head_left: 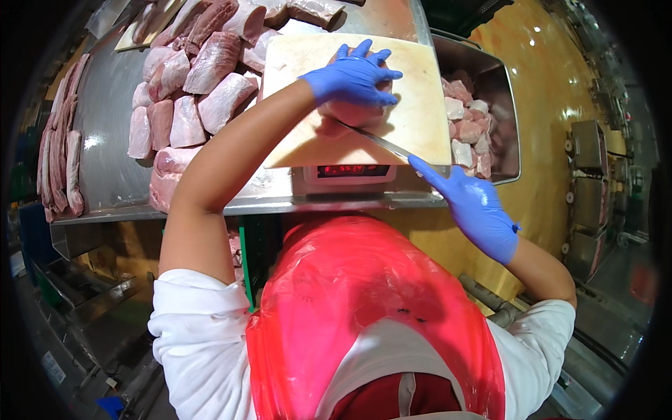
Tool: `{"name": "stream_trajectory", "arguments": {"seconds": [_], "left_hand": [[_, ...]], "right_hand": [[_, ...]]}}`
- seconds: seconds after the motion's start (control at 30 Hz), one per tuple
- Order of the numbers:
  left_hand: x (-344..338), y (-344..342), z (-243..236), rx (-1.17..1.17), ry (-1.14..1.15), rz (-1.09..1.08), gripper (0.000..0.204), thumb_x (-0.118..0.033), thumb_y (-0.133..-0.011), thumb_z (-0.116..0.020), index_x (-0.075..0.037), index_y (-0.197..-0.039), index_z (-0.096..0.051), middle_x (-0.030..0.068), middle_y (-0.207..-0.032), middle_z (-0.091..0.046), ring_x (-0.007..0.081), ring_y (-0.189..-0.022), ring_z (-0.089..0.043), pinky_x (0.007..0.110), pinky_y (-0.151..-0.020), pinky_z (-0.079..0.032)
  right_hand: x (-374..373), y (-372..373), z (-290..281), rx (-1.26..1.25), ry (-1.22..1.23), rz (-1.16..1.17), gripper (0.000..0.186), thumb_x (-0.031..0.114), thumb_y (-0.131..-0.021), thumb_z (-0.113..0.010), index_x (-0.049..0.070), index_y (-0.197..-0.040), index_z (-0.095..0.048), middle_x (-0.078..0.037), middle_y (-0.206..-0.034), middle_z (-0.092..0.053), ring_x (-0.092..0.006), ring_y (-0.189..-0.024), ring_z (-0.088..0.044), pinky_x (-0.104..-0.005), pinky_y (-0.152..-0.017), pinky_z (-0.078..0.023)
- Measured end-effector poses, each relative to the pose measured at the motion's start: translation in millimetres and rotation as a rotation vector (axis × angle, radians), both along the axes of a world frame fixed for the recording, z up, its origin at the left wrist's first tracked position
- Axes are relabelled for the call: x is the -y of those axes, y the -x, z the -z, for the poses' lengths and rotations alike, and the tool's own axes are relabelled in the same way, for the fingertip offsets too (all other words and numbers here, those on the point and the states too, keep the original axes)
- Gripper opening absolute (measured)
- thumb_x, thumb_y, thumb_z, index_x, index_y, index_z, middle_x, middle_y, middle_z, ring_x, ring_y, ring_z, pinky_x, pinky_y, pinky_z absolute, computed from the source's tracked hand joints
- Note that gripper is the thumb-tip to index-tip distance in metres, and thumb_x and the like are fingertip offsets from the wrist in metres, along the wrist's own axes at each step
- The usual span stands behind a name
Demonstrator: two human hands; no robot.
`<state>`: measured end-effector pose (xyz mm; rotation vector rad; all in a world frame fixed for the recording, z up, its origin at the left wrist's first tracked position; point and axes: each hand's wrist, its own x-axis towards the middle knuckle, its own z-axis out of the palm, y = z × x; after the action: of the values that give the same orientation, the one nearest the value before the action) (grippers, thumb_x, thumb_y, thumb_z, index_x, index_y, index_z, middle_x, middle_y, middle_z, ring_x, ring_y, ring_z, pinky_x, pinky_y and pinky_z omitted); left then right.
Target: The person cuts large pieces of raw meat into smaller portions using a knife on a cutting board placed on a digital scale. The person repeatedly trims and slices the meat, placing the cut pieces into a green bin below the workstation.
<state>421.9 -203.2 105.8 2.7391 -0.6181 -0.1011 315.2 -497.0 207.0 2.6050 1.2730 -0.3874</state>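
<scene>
My left hand, in a blue glove, lies with spread fingers on a piece of pink meat on the cream cutting board. My right hand, also gloved in blue, grips a knife, its index finger stretched toward the blade, which reaches to the meat under my left hand. Below the board's front edge sits a scale with a red display.
Many cut meat pieces lie on the steel table at left, beside long strips. A steel tub of meat chunks stands right of the board. Steel carts stand further right.
</scene>
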Motion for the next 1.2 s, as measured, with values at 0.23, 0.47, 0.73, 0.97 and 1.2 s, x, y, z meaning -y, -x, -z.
{"name": "stream_trajectory", "arguments": {"seconds": [0.23, 0.47, 0.73, 0.97, 1.2], "left_hand": [[-31.7, 149.9, 25.8, 0.488, 0.725, -0.526, 0.044, -0.018, -0.082, -0.081, -0.002, -0.119, -0.063, 0.0168, -0.122, -0.059, 0.0300, -0.115, -0.059, 0.044, -0.103, -0.046], [-6.5, 159.8, 58.1, 0.437, 0.317, -0.455, 0.021, -0.013, -0.073, -0.077, -0.013, -0.089, -0.063, 0.0076, -0.089, -0.060, 0.0299, -0.087, -0.057, 0.044, -0.076, -0.045], [-12.4, 162.0, 67.6, 0.398, 0.483, -0.475, 0.016, -0.004, -0.073, -0.073, -0.008, -0.082, -0.059, 0.0086, -0.083, -0.059, 0.0307, -0.084, -0.058, 0.043, -0.076, -0.046], [-13.4, 160.4, 65.5, 0.394, 0.521, -0.425, 0.017, 0.002, -0.072, -0.071, -0.006, -0.083, -0.062, 0.0083, -0.086, -0.063, 0.0277, -0.080, -0.061, 0.038, -0.074, -0.051], [-22.5, 126.8, 45.3, 0.574, 0.308, -0.691, 0.060, -0.027, -0.073, -0.078, -0.007, -0.126, -0.057, 0.0223, -0.129, -0.056, 0.0401, -0.121, -0.052, 0.047, -0.105, -0.040]], "right_hand": [[21.4, 0.1, 14.5, -0.219, -0.625, 0.272, 0.076, -0.001, -0.089, -0.053, 0.028, -0.158, -0.037, -0.018, -0.088, -0.062, -0.0375, -0.068, -0.064, -0.0474, -0.064, -0.053], [-119.6, -18.1, 55.8, -0.200, -0.504, 0.077, 0.080, 0.000, -0.090, -0.051, 0.029, -0.161, -0.028, -0.021, -0.097, -0.065, -0.0409, -0.069, -0.065, -0.0495, -0.068, -0.055], [-7.4, -5.9, 49.3, -0.212, -0.077, 0.098, 0.086, -0.003, -0.088, -0.048, 0.033, -0.162, -0.023, -0.020, -0.082, -0.061, -0.0390, -0.070, -0.065, -0.0522, -0.065, -0.053], [-136.1, -43.6, 102.2, -0.205, -0.515, 0.057, 0.076, 0.003, -0.092, -0.048, 0.018, -0.162, -0.021, -0.024, -0.083, -0.066, -0.0439, -0.072, -0.064, -0.0535, -0.067, -0.051], [-87.6, -46.2, 70.8, -0.313, -0.370, 0.030, 0.082, 0.002, -0.089, -0.051, 0.015, -0.162, -0.018, -0.026, -0.083, -0.067, -0.0431, -0.075, -0.067, -0.0530, -0.068, -0.052]]}}
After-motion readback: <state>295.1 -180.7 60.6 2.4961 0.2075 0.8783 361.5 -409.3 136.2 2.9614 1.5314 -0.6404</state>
